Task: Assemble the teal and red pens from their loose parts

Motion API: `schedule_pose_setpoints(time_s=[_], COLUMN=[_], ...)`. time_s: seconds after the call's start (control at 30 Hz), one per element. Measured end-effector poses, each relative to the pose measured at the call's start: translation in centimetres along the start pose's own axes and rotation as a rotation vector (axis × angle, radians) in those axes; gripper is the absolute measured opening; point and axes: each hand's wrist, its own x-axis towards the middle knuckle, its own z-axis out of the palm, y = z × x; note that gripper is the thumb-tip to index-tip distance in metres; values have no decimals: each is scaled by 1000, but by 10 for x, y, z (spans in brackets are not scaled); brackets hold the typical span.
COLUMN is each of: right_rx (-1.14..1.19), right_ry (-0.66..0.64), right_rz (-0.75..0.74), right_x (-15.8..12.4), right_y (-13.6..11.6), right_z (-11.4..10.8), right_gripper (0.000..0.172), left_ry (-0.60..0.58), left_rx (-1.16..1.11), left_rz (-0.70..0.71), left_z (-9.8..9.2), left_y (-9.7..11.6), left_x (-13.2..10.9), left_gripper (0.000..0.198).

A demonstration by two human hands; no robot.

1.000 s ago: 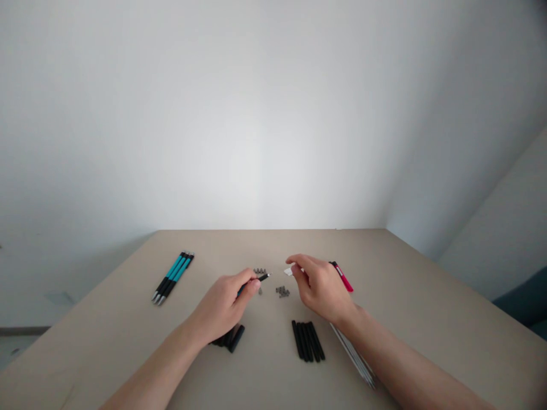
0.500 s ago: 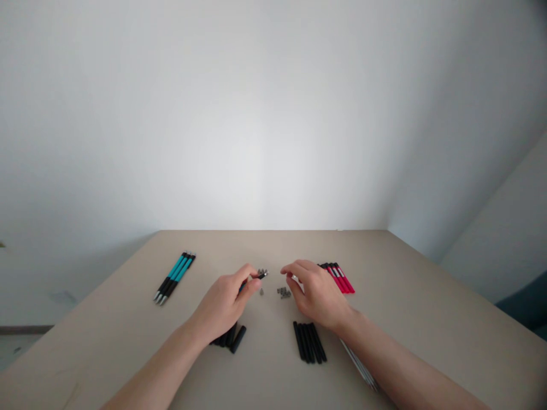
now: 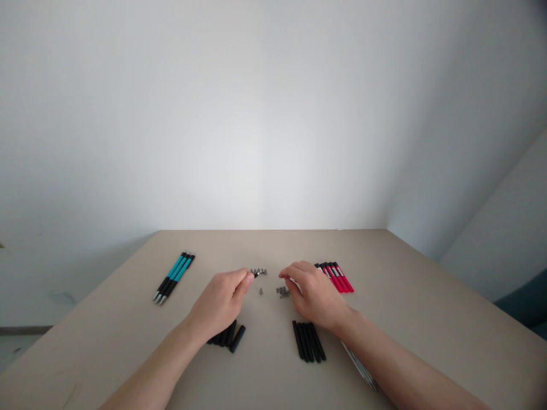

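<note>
My left hand (image 3: 222, 304) is closed round a pen barrel, whose dark tip pokes out past the fingertips toward a row of small grey metal tips (image 3: 258, 271). My right hand (image 3: 314, 296) hovers with fingers curled and pinched over a small pile of grey parts (image 3: 282, 291); I cannot make out what it pinches. One loose grey tip (image 3: 261, 291) lies between the hands. Black grip sleeves (image 3: 308, 340) lie below my right hand, and more black sleeves (image 3: 233, 337) sit under my left wrist.
Three finished teal-and-black pens (image 3: 174, 276) lie at the left of the beige table (image 3: 427, 319). Several red pen barrels (image 3: 335, 277) lie behind my right hand. Thin silvery refills (image 3: 359, 364) lie under my right forearm. A white wall stands behind.
My left hand drew the pen back, so less of its tip shows. My right hand moved left and down toward the grey parts, uncovering the red barrels.
</note>
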Motion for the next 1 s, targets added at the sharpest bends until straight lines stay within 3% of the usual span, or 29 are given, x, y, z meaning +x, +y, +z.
schedule_pose_setpoints(time_s=[0.2, 0.5, 0.83, 1.0], right_rx=[32, 13, -5, 23], right_ry=[-42, -47, -56, 10], right_rz=[-87, -55, -34, -40], right_x=[-1, -1, -1, -1], right_y=[0, -1, -1, 1], right_z=[1, 0, 1, 3], right_gripper=[30, 28, 26, 30], left_ry=[24, 16, 64, -19], left_rx=[-36, -7, -34, -72], left_rz=[-40, 51, -12, 4], left_z=[0, 5, 1, 2], left_y=[2, 1, -3, -1], left_x=[3, 3, 0, 0], left_gripper=[37, 40, 44, 39])
